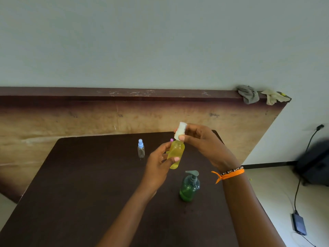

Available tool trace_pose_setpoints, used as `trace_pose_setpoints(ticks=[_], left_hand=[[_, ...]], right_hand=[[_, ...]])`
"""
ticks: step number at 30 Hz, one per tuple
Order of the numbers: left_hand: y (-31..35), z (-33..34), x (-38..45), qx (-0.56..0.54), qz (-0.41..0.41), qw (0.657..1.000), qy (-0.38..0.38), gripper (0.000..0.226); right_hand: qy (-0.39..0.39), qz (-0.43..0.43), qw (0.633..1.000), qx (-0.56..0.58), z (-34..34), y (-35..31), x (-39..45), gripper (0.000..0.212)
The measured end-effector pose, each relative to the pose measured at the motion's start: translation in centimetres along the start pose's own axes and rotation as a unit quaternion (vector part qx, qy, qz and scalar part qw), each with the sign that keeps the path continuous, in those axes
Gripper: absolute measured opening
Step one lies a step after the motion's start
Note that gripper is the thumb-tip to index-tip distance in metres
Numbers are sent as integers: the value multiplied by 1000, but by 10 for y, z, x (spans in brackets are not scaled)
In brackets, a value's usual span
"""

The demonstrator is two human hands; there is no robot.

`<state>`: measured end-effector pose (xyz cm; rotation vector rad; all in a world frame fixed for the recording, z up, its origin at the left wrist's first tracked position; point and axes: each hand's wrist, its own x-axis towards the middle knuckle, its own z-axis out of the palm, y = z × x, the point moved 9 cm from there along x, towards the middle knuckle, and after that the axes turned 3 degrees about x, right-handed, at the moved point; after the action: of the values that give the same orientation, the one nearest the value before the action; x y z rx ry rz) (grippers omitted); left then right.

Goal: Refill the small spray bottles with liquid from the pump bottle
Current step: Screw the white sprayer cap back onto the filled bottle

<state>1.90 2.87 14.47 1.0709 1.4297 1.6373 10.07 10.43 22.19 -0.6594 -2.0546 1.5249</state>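
The bench (89, 193) is a dark brown surface set against a worn wooden panel (71, 118). Two cloths (249, 94) lie on the panel's top edge at the right.

The pump bottle (189, 187) stands upright near the bench centre, below the hands; green liquid fills roughly its lower third.

The left hand (158, 164) grips the yellow spray bottle (176, 152) around its body, holding it above the bench, slightly tilted. The right hand (201, 139) pinches the white cap (180, 131) at the bottle's top between thumb and fingers. Whether the cap is being fitted or removed cannot be told.

A clear spray bottle (141, 148) with a blue top stands upright to the left, well apart from the hands. A small purple top (171, 140) shows behind the left hand; its bottle is hidden.

Risks, as a judgement: the held bottle appears nearly full, so further tilt with the cap loose could spill liquid. The right forearm passes just beside the pump bottle and could topple it.

No brand, label or legible writing is visible.
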Motion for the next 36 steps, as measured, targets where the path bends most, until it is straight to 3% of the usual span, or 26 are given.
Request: trace_pose_setpoints(ticks=[6,10,15,17,19,25,30,33,36], left_hand=[[4,3,-1,-8,-1,999,-41,47],[3,5,-2,-10,-4,999,-39,50],[4,1,-1,42,19,999,-4,48],[6,1,0,41,25,999,7,46],[9,2,0,34,27,999,10,45],[16,4,1,32,33,999,-1,43],[9,7,0,21,14,1000,-15,48],[8,7,0,21,6,1000,-22,51],[11,6,0,40,20,999,-15,52]], right_hand=[[-42,14,999,20,-3,-1,-7,21],[-26,15,1000,4,-2,2,-6,20],[87,8,990,-111,-9,5,-3,16],[151,-2,982,-114,-12,3,-5,23],[165,-1,982,-92,-13,3,-5,29],[88,3,994,66,-5,-3,-2,22],[36,15,998,39,-7,-4,-4,15],[-48,7,999,22,-7,-4,-6,23],[-24,15,999,31,-12,-3,-5,25]])
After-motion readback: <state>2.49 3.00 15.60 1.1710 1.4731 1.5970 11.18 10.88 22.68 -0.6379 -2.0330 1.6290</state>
